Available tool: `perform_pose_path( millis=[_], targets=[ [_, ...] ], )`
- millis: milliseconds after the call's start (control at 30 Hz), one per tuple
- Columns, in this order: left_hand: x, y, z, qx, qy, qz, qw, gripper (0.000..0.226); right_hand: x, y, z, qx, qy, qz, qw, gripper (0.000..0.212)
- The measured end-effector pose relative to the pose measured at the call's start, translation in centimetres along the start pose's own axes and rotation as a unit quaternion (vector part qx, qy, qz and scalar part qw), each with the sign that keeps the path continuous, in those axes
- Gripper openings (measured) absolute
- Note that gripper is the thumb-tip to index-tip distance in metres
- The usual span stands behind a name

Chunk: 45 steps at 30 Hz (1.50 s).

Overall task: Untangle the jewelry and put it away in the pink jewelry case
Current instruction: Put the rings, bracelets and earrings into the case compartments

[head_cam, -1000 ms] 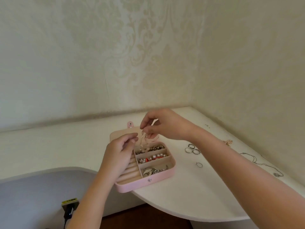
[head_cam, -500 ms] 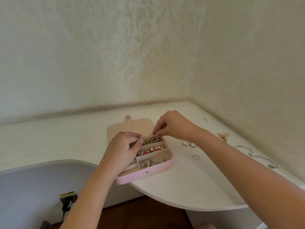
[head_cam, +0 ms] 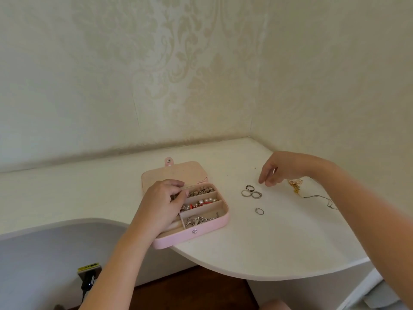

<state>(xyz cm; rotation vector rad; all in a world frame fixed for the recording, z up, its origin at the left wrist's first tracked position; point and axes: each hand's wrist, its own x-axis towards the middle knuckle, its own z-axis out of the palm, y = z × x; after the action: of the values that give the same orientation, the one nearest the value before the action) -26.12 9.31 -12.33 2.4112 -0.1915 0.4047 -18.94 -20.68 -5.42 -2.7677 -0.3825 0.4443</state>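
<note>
The pink jewelry case (head_cam: 202, 231) lies open on the white table, lid (head_cam: 174, 173) folded back. Its compartments hold beaded pieces, pearls with red beads and a silver chain. My left hand (head_cam: 161, 204) rests over the case's left side, fingers curled at the far compartment; I cannot tell whether it pinches anything. My right hand (head_cam: 281, 167) hovers to the right, fingers apart and empty, above three silver rings (head_cam: 251, 192). A fourth ring (head_cam: 259, 211) lies nearer. A gold piece (head_cam: 295, 185) and a thin silver chain (head_cam: 321, 199) lie under my right forearm.
The table (head_cam: 245, 242) has a curved front edge, with the case close to it. Two wallpapered walls meet in a corner behind. Below left are a grey surface (head_cam: 44, 253), a yellow-labelled socket (head_cam: 88, 268) with a black plug, and a dark wooden floor.
My right hand left the case's far compartment and moved right, over the rings. My left hand stayed on the case. The view shifted a little.
</note>
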Motion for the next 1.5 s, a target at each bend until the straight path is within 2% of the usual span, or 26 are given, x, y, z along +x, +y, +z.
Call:
perform_pose_path(
  millis=[100, 233, 333, 467, 567, 667, 767, 833, 900, 967, 1067, 1267, 1500],
  targets=[
    [0.1, -0.1, 0.0, -0.012, 0.002, -0.006, 1.000, 0.022, 0.1, 0.5, 0.7, 0.033, 0.022, -0.027, 0.999, 0.015],
    [0.3, -0.2, 0.2, -0.021, 0.006, -0.013, 1.000, 0.023, 0.2, -0.3, 1.8, 0.070, 0.001, -0.066, 0.995, 0.012],
    [0.4, 0.1, 0.4, -0.084, 0.026, -0.030, 0.996, 0.023, 0.8, -0.7, 2.9, 0.046, 0.016, -0.085, 0.995, 0.016],
    [0.3, 0.9, 0.5, -0.178, 0.118, -0.031, 0.976, 0.024, 1.2, -0.8, 3.5, 0.013, 0.039, -0.094, 0.995, 0.019],
    [0.1, 1.2, 0.3, -0.261, 0.228, -0.030, 0.937, 0.022, 1.3, -0.9, 3.5, 0.016, 0.014, -0.091, 0.996, 0.010],
    [-0.3, 0.0, 0.4, -0.303, 0.277, -0.067, 0.909, 0.024, 1.5, -1.4, 3.5, 0.010, -0.023, -0.088, 0.996, 0.007],
    [-0.5, -1.8, 0.7, -0.309, 0.265, -0.114, 0.906, 0.024, 1.5, -1.7, 3.8, -0.027, -0.023, -0.084, 0.996, 0.011],
    [-0.4, -2.7, 0.6, -0.308, 0.243, -0.119, 0.912, 0.022, 1.5, -1.9, 3.8, -0.024, 0.019, -0.097, 0.995, 0.018],
    [-0.3, -3.0, 0.2, -0.321, 0.217, -0.113, 0.915, 0.020, 1.3, -2.8, 3.6, 0.018, 0.067, -0.130, 0.989, 0.018],
    [-0.3, -3.3, -0.3, -0.347, 0.185, -0.105, 0.913, 0.017, 1.2, -4.2, 3.4, 0.075, 0.080, -0.163, 0.980, 0.012],
    [-0.5, -3.6, -0.6, -0.367, 0.137, -0.078, 0.917, 0.014, 1.1, -7.2, 3.4, 0.115, 0.046, -0.192, 0.974, 0.012],
    [-0.5, -3.4, -0.4, -0.328, 0.074, -0.047, 0.941, 0.013, 2.9, -12.6, 4.9, 0.168, -0.001, -0.259, 0.951, 0.016],
    [-0.4, -3.8, 0.0, -0.347, 0.112, -0.045, 0.930, 0.006, 5.0, -15.1, 6.3, 0.265, -0.066, -0.273, 0.923, 0.016]
  ],
)
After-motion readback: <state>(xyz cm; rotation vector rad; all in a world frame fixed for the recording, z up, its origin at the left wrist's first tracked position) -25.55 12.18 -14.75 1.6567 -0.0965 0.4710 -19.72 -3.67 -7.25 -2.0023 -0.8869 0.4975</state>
